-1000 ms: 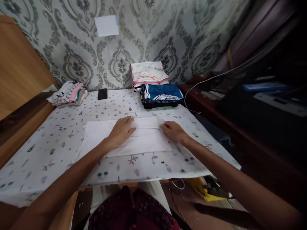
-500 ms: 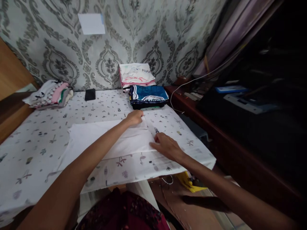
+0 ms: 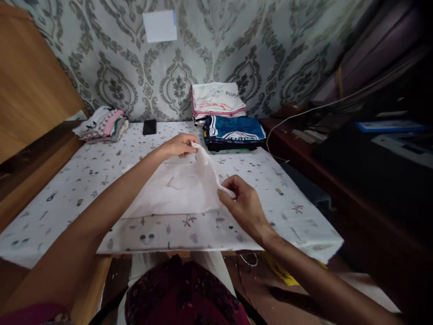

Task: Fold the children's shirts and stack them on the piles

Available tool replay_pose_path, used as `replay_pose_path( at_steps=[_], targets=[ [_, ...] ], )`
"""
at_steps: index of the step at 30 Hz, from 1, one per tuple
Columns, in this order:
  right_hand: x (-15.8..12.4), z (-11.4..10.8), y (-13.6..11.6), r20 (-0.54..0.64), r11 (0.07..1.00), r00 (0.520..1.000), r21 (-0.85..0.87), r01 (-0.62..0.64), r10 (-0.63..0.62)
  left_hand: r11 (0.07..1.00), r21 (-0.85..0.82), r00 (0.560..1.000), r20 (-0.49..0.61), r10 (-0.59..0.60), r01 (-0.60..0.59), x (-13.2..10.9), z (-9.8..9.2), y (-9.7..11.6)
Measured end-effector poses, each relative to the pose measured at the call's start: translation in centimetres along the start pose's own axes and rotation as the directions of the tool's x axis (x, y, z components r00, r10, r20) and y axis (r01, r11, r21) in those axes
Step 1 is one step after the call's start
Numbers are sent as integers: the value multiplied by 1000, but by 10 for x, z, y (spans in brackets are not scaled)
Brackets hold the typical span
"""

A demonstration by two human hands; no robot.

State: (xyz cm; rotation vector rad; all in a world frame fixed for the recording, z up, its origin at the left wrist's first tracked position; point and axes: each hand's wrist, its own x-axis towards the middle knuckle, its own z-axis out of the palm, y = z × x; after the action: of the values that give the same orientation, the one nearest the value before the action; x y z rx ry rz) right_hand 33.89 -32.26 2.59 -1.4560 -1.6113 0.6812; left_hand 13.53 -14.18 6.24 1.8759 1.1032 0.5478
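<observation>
While the blue-topped stack [image 3: 235, 129] sits folded, our left hand [image 3: 179, 145] and right hand [image 3: 246, 205] pinch the white cloth [image 3: 184, 196] by its raised end, so we judge it unfinished.

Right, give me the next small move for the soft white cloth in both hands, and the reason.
Probably bring the raised edge of the soft white cloth leftward: the left hand and right hand pinch it above the white printed tablecloth, while the cloth's remainder lies lower, to the left.
</observation>
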Motion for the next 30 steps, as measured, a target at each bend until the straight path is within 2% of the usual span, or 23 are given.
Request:
replay_pose_path(
  at_steps=[2, 4, 6, 8, 10, 12, 15, 17, 23, 26, 28, 30],
  targets=[
    [-3, 18, -10, 20, 995, 996, -32, 91, -91, 993, -85, 997, 9, -78, 79, -16, -12, -16],
    [-8, 39, -13, 72, 961, 968, -120, 249, -242, 973, -187, 990, 16, -137, 137, -28, -17, -32],
    [-13, 59, -10, 162, 860, 899, -265, 437, -407, 940, -293, 985, 37, -170, 173, -37, -18, -45],
    [-17, 75, -4, 266, 714, 818, -400, 575, -510, 903, -374, 978, 74, -197, 210, -42, -18, -54],
    [-21, 85, 1, 330, 602, 768, -481, 638, -549, 875, -417, 969, 98, -226, 246, -44, -17, -58],
    [-22, 88, 3, 342, 554, 751, -517, 652, -565, 863, -439, 968, 86, -237, 251, -44, -16, -60],
    [-22, 88, 3, 330, 550, 748, -521, 653, -576, 873, -457, 982, 11, -187, 171, -41, -11, -64],
    [-21, 88, 1, 316, 587, 765, -500, 637, -561, 881, -458, 986, -48, -160, 121, -39, -6, -67],
    [-18, 92, 2, 219, 840, 896, -317, 440, -386, 898, -405, 966, -111, -234, 171, -32, 5, -77],
    [-16, 93, 3, 155, 913, 939, -228, 338, -309, 909, -370, 958, -129, -255, 192, -29, 5, -78],
    [-16, 94, 2, 144, 916, 941, -227, 332, -306, 942, -265, 952, -170, -254, 204, -30, 6, -78],
    [-17, 95, 0, 201, 858, 908, -302, 415, -368, 979, -28, 947, -250, -203, 203, -32, 8, -75]
  ],
)
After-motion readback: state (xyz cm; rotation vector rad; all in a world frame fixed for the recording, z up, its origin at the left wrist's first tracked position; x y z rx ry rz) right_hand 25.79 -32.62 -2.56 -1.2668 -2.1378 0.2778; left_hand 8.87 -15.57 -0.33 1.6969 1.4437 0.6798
